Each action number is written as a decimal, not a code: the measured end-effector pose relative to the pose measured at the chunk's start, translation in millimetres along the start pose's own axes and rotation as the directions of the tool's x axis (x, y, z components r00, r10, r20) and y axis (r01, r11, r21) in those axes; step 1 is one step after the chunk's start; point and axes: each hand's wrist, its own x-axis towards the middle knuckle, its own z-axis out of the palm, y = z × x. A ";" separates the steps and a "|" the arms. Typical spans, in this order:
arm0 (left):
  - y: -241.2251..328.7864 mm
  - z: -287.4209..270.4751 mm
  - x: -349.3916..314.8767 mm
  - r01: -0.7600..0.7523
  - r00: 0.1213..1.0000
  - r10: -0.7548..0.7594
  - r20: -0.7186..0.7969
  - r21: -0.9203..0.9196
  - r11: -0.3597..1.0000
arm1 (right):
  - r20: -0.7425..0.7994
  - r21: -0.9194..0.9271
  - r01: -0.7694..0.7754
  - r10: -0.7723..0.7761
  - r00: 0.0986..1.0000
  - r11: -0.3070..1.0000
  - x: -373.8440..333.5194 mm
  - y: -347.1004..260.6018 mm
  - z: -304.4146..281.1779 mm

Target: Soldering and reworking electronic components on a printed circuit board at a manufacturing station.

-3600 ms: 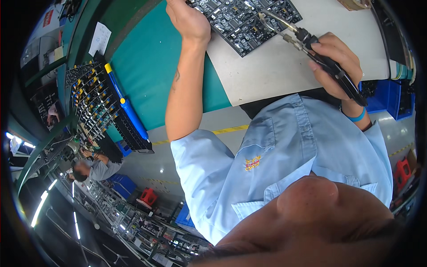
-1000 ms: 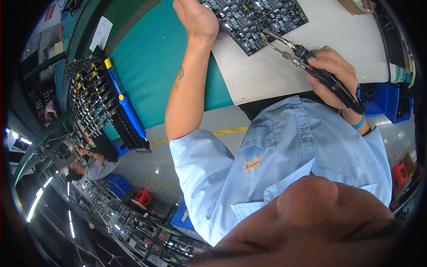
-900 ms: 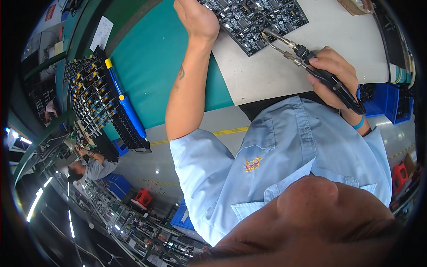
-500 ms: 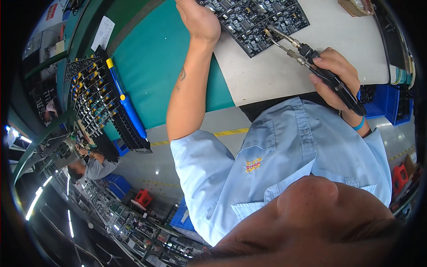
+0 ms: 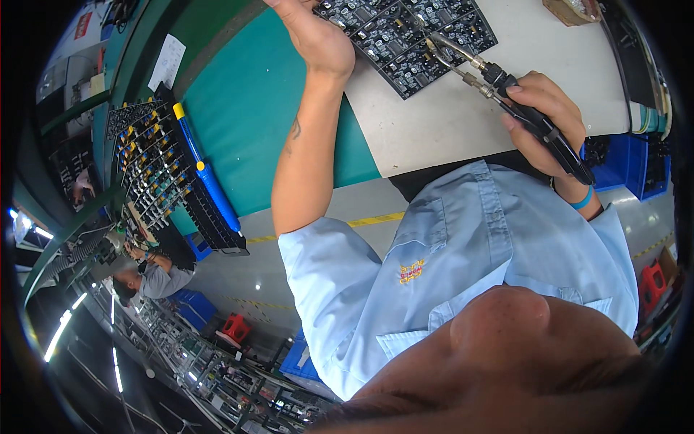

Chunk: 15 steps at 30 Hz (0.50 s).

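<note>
Head view — right hand clasps one soldering iron; left hand presses one circuit board.

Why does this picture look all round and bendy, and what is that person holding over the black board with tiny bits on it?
The camera sits on the person's head and looks down, so its wide lens bends the edges. At the bottom you see their own chin and blue shirt. Their left hand presses on a black circuit board lying on a pale mat on a green table. Their right hand grips a soldering iron, its metal tip on the board. A rack of more boards stands to the left.
</note>
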 end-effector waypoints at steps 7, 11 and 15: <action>-0.5 3.4 0.6 0.044 0.994 -0.027 0.106 -0.163 0.986 | -0.003 0.029 0.013 -0.013 1.000 0.999 3.8 0.7 2.5; -0.4 3.8 -0.2 0.091 0.988 -0.066 0.140 -0.180 0.979 | 0.004 0.034 0.023 -0.023 1.000 0.999 7.2 1.1 5.3; 3.0 2.5 -2.0 0.101 0.979 -0.069 0.192 -0.160 0.982 | 0.019 0.047 0.033 -0.034 0.999 0.998 10.0 1.6 8.9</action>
